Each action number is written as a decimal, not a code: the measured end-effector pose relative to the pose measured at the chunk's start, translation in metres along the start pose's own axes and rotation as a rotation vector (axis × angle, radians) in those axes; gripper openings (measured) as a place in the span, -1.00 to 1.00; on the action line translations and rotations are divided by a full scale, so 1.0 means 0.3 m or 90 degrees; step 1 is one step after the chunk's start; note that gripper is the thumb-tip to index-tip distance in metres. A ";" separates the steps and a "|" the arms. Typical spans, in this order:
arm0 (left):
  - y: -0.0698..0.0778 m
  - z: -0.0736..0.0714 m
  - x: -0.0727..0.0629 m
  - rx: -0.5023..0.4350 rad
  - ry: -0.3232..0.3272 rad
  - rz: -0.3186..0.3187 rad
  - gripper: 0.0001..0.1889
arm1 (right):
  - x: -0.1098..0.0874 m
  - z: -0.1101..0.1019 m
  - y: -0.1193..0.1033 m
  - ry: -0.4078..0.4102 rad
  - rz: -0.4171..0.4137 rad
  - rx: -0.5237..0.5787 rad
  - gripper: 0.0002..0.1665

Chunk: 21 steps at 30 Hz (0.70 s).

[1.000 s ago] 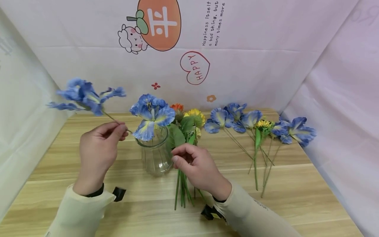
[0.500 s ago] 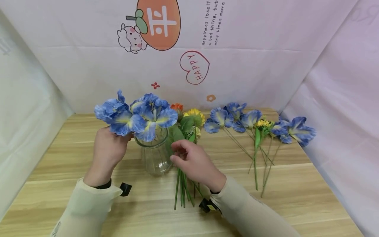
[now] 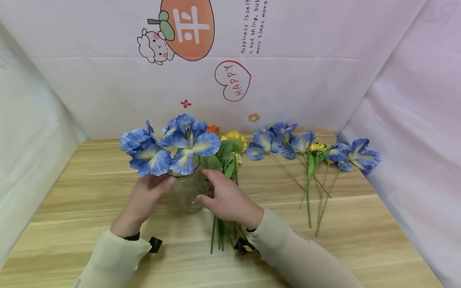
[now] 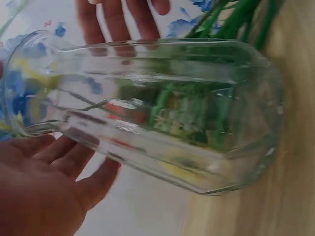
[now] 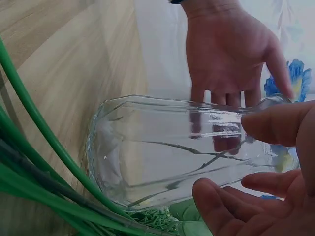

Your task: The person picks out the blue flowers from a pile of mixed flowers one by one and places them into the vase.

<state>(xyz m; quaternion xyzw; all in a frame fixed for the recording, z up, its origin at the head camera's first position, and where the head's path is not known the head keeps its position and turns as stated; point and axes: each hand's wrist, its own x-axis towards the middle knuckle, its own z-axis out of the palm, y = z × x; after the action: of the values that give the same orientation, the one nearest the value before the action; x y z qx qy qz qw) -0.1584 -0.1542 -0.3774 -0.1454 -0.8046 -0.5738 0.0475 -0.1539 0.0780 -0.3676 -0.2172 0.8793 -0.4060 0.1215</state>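
A clear glass vase (image 3: 184,194) stands upright between my two hands. Two blue irises lean from its mouth, a front-facing one (image 3: 189,144) and another iris (image 3: 147,154) tilted left; their thin stems cross inside the glass in the right wrist view. My left hand (image 3: 142,200) is at the vase's left side under the tilted bloom, its extended fingers (image 5: 197,93) behind the glass. On the other side my right hand (image 3: 230,200) lies loosely around the vase, thumb in front. Whether either hand presses the glass is hard to tell.
Right beside the vase lies a bunch of green-stemmed flowers with a yellow bloom (image 3: 234,140) and an orange bloom (image 3: 213,129). Farther right are several loose blue irises (image 3: 264,142) and a small yellow flower (image 3: 317,148). White cloth walls surround the wooden table (image 3: 97,192).
My left hand brought the second iris rightward to the vase, let go of its stem and moved to the glass. My right hand has shifted left, closer to the vase.
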 end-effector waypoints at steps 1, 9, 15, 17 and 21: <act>-0.004 0.001 0.000 -0.006 -0.015 -0.015 -0.33 | 0.002 -0.001 -0.002 -0.003 -0.007 0.001 -0.16; -0.005 -0.010 0.012 0.205 -0.065 -0.166 -0.17 | -0.015 -0.058 0.061 -0.014 -0.027 -0.019 -0.23; -0.019 -0.025 0.002 0.210 -0.061 -0.170 -0.10 | -0.084 -0.207 0.177 0.088 0.056 -0.173 -0.56; -0.021 -0.027 -0.004 0.211 -0.060 -0.172 -0.09 | -0.126 -0.268 0.235 0.108 0.099 -0.237 -0.67; -0.031 -0.018 -0.010 0.176 -0.068 -0.175 0.00 | -0.248 -0.389 0.387 0.110 0.211 -0.306 -0.75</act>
<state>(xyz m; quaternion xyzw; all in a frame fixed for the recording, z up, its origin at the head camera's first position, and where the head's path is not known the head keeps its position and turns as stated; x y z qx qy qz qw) -0.1588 -0.1627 -0.3847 -0.0561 -0.8892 -0.4507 -0.0546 -0.1672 0.2579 -0.3792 -0.0577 0.9808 -0.1775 0.0559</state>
